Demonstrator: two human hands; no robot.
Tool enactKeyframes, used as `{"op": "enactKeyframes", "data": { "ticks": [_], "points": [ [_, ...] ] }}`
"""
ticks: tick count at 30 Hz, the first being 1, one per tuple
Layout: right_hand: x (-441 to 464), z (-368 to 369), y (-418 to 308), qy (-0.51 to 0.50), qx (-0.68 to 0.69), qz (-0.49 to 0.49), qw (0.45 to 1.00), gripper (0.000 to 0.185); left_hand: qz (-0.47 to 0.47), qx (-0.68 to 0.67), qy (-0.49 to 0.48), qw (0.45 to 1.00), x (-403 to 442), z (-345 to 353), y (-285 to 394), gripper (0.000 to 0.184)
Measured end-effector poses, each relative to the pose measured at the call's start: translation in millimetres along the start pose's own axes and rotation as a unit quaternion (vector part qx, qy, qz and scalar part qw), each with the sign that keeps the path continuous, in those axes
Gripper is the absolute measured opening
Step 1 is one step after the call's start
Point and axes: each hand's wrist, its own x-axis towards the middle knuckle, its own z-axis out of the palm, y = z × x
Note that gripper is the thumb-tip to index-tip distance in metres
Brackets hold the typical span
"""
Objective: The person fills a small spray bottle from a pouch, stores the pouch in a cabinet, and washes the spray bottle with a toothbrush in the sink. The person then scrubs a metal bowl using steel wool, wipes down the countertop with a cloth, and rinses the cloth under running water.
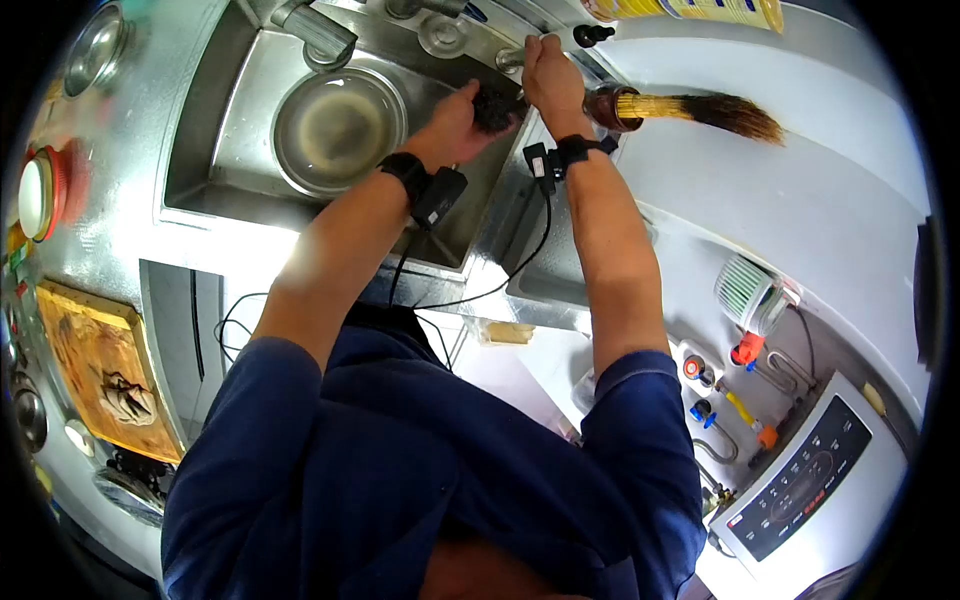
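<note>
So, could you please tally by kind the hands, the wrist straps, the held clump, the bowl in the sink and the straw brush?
Hands (left hand, right hand): 2
Black wrist straps: 2
Dark clump: 1
Bowl: 1
Straw brush: 1
Total: 7

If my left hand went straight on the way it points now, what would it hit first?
Past the dark clump it holds, your left hand would probably meet the sink wall; if it's above the rim, your right hand instead. Depth is unclear here.
</note>
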Motion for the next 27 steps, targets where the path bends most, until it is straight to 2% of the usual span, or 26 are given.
{"op": "enactKeyframes", "data": {
  "ticks": [3, 4, 6, 9, 10, 12, 13, 14, 15, 16, 19, 20, 23, 25, 27],
  "points": [
    [11.9, -4.5, -3.0, -0.016, -0.03, -0.02, 0.999, 0.044, 0.022, 0.005, -0.023, 0.999, 12.9, -7.7, -0.9, 0.041],
    [14.9, -3.0, -1.6, -0.006, -0.019, -0.018, 1.0, 0.044, 0.113, 0.214, -0.066, 0.968, 8.2, -10.8, -2.4, 0.041],
    [6.8, -1.7, -5.5, 0.005, -0.001, 0.015, 1.0, 0.045, 0.19, 0.41, -0.097, 0.887, 2.1, -17.4, -11.1, 0.04],
    [4.5, 6.6, -3.8, 0.006, -0.007, 0.038, 0.999, 0.047, 0.188, 0.481, -0.085, 0.852, 15.3, -12.5, -19.0, 0.04],
    [5.7, 6.5, -1.8, 0.006, -0.007, 0.037, 0.999, 0.047, 0.163, 0.402, -0.105, 0.895, 28.8, -19.0, -25.9, 0.04],
    [12.5, 0.0, 1.4, -0.04, -0.022, 0.035, 0.998, 0.054, 0.142, 0.32, -0.126, 0.928, 36.6, -20.9, -27.5, 0.04],
    [13.8, -2.9, 1.4, -0.036, -0.02, 0.032, 0.999, 0.054, 0.058, 0.169, -0.078, 0.981, 30.2, -18.4, -21.3, 0.039],
    [11.6, -5.8, 2.6, -0.031, 0.0, 0.036, 0.999, 0.058, -0.031, 0.012, -0.026, 0.999, 20.5, -18.0, -18.2, 0.039],
    [9.4, -8.8, 0.9, -0.027, 0.022, 0.04, 0.999, 0.062, -0.029, 0.017, -0.026, 0.999, 9.2, -21.0, -12.8, 0.039],
    [-1.2, -26.6, -11.4, -0.041, 0.026, 0.082, 0.995, 0.067, -0.025, 0.034, -0.021, 0.999, -2.1, -24.7, -3.2, 0.038],
    [-53.1, -51.4, -32.2, 0.081, 0.078, 0.132, 0.985, 0.054, 0.002, 0.072, 0.025, 0.997, -39.9, -25.5, 14.1, 0.037],
    [-76.1, -51.7, -35.1, 0.071, 0.114, 0.151, 0.979, 0.051, 0.007, 0.083, 0.029, 0.996, -48.0, -31.0, 17.9, 0.037],
    [-134.1, 4.8, -46.0, 0.096, 0.297, 0.15, 0.938, 0.05, 0.002, 0.084, 0.019, 0.996, -84.8, -22.7, 20.8, 0.034],
    [-150.8, 29.6, -81.5, 0.047, 0.437, 0.137, 0.888, 0.049, 0.056, 0.176, 0.036, 0.982, -108.1, -11.8, 7.8, 0.035],
    [-158.5, 44.5, -100.5, 0.041, 0.475, 0.114, 0.871, 0.048, 0.077, 0.183, 0.045, 0.979, -123.0, -10.0, 14.5, 0.036]
  ]
}}
